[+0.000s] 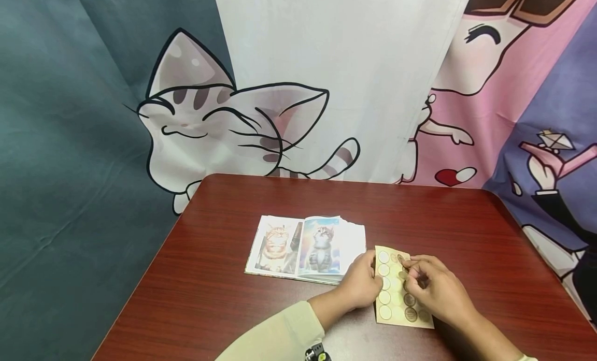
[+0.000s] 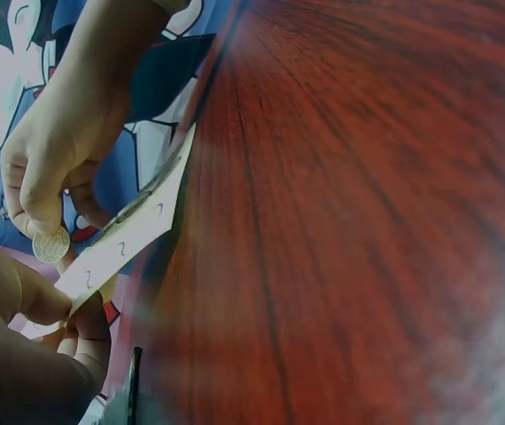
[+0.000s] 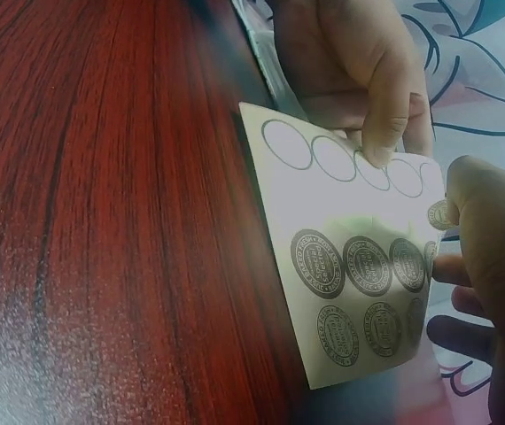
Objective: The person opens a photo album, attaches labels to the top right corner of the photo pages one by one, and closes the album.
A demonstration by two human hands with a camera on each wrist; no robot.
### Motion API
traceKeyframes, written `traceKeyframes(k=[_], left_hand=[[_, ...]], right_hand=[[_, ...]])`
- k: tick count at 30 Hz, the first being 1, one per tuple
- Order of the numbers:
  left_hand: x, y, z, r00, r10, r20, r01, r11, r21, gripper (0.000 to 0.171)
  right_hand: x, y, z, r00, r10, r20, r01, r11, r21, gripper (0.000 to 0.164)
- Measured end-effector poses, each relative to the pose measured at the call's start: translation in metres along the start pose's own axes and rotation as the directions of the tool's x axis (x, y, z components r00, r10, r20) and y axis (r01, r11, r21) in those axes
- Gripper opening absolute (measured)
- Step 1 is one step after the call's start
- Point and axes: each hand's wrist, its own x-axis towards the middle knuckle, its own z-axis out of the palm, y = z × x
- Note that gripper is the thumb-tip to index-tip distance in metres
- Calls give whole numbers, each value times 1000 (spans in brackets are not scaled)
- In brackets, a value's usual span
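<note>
My left hand (image 1: 361,282) grips the left edge of a pale yellow sticker sheet (image 3: 310,266), its thumb lying over the front. Empty round outlines line the sheet's left column, while dark printed round stickers (image 3: 368,266) fill rows farther right. A small round gold sticker (image 2: 51,244) is pinched between the thumb and finger of my right hand (image 1: 440,288), close over the sheet. In the left wrist view the sheet (image 2: 124,243) appears nearly edge-on, slightly bent and raised at a slant above the table.
An open book (image 1: 300,247) with cat pictures lies on the dark red wooden table (image 1: 200,293), just left of the sheet. Behind the table hangs a cloth backdrop (image 1: 373,81) with cartoon animals. A watch (image 1: 317,352) sits by the left sleeve.
</note>
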Motion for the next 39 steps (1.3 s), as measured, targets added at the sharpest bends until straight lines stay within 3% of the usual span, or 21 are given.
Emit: traceKeyframes(k=[5, 12, 16, 18, 25, 30, 33, 36, 39], left_hand=[[0, 0, 0, 999, -24, -22, 24, 1000, 2, 72], [-1, 1, -1, 999, -46, -8, 46, 999, 4, 74], [-3, 5, -4, 997, -63, 38, 61, 997, 55, 72], [-4, 8, -6, 996, -65, 63, 57, 991, 124, 71], [-9, 17, -11, 994, -56, 93, 15, 919, 393, 73], [-11, 21, -13, 997, -21, 80, -22, 862, 506, 69], [-14, 22, -15, 996, -3, 93, -47, 844, 535, 65], [-18, 23, -19, 990, 48, 133, -113, 835, 539, 59], [-24, 26, -26, 974, 136, 183, -218, 792, 570, 52]], right_hand=[[0, 1, 0, 1000, 0, -2, 0, 1000, -3, 36], [0, 2, 0, 999, 21, 29, -21, 1000, -3, 38], [-1, 2, 0, 999, 34, 37, -34, 999, -3, 36], [-1, 3, 1, 999, 37, 39, -37, 999, -1, 35], [-3, 6, 4, 997, 53, 54, -52, 999, -18, 35], [-2, 7, 5, 998, 49, 46, -47, 999, -24, 34], [-2, 6, 4, 998, 52, 45, -51, 998, -25, 33], [-2, 5, 4, 997, 58, 46, -57, 998, -27, 31], [0, 5, 4, 997, 60, 48, -59, 998, -30, 30]])
